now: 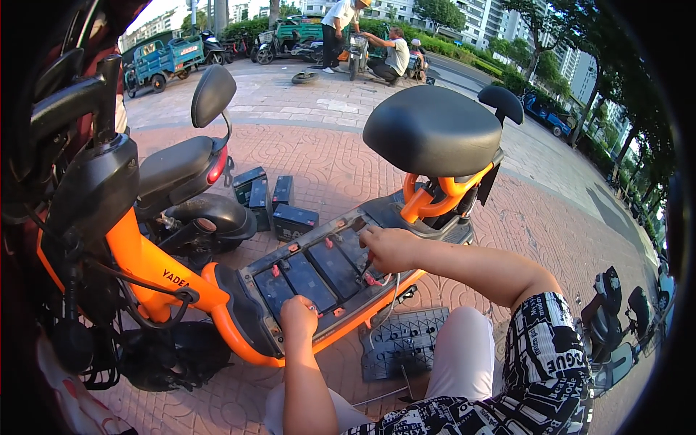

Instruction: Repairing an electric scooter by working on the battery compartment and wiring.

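An orange electric scooter (254, 341) stands before me with its floorboard compartment uncovered. Several black batteries (308, 277) lie side by side inside it, with red terminal caps (275, 270) and short leads on top. My left hand (299, 319) is closed at the near edge of the compartment, its fingertips by a red connector; what they pinch is hidden. My right hand (388, 249) is closed over the compartment's seat end, above a red lead (373, 279). Whatever is in its fingers does not show. A pale cable (391, 303) hangs over the near side below it.
Several loose batteries (296, 220) stand on the paving beyond the scooter. A black ribbed panel (402, 348) lies by my knee. The black seat (435, 130) rises right of the compartment. Another scooter (174, 170) is close behind. Two people work at a bike farther off.
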### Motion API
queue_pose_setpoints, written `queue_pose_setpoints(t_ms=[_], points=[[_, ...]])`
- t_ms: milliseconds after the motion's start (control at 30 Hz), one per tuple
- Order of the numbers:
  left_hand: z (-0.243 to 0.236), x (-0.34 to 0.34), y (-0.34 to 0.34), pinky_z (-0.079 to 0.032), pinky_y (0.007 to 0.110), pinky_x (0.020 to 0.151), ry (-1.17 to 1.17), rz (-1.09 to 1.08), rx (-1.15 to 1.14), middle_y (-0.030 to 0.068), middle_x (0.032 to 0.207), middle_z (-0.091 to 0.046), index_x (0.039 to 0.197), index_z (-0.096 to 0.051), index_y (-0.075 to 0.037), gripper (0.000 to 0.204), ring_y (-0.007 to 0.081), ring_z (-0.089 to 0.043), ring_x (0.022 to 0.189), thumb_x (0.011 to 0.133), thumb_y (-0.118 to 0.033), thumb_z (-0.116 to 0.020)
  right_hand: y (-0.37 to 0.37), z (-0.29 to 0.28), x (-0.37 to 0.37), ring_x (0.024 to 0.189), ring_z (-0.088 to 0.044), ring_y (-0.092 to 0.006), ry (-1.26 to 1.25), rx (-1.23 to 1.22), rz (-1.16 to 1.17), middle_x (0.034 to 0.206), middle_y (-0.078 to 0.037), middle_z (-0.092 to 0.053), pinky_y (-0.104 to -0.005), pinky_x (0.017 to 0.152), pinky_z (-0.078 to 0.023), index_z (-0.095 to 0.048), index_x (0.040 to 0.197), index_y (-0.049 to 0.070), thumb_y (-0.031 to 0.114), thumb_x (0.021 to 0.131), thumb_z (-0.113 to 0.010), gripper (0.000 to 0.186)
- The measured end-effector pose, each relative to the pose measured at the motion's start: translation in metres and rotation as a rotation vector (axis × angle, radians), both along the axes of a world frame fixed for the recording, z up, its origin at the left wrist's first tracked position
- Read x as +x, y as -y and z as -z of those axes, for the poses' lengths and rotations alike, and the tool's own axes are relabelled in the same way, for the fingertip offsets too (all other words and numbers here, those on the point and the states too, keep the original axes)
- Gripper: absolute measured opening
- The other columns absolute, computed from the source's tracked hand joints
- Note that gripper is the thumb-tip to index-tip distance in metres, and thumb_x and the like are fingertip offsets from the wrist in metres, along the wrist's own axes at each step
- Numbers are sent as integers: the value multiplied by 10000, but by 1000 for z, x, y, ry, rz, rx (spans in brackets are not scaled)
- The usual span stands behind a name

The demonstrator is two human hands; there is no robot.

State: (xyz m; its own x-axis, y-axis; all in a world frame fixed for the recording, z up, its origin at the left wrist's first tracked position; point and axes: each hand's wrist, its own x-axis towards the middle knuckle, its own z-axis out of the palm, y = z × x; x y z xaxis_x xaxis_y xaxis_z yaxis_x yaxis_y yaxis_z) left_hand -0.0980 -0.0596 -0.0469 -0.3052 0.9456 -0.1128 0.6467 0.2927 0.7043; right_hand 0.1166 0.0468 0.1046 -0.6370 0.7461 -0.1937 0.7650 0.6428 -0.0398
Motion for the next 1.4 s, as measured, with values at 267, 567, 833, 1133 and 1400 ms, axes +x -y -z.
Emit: queue_pose_setpoints(t_ms=[267,567,833,1133,1400], points=[[-3,0,0,-512,426,839,-7,8,-18,191,940,-668,846,-722,-31,83,359,-635,918,820,-104,-690,5,-16,-16,1057,-627,-348,155,-160,158,1132,-201,-614,-441,878,-512,-556,1121,-4,216,879,-580,328],[-1,0,0,-518,418,830,15,3,-52,193,969,-671,898,-726,-20,108,359,-642,941,833,-100,-693,9,-17,-27,1094,-616,-330,162,-156,198,1202,-194,-582,-428,901,-509,-538,1190,19,175,857,-567,369],[-21,3,3,-519,411,842,-35,20,-96,185,1018,-664,943,-720,-22,136,354,-641,964,859,-119,-673,1,-3,-19,1087,-619,-330,96,-80,90,1206,-192,-586,-427,888,-515,-533,1210,18,215,874,-577,392],[-23,5,1,-519,413,860,-70,15,-131,177,1072,-649,979,-714,-40,157,356,-641,987,884,-141,-640,-2,9,-7,910,-659,-362,-56,60,-72,1072,-192,-632,-441,769,-539,-553,1142,24,269,910,-583,339],[-25,5,2,-523,416,860,-87,21,-148,174,1095,-643,997,-709,-42,175,358,-645,985,885,-149,-628,5,0,-8,926,-653,-357,-15,53,-64,1101,-176,-613,-432,783,-537,-562,1141,23,243,903,-576,324]])
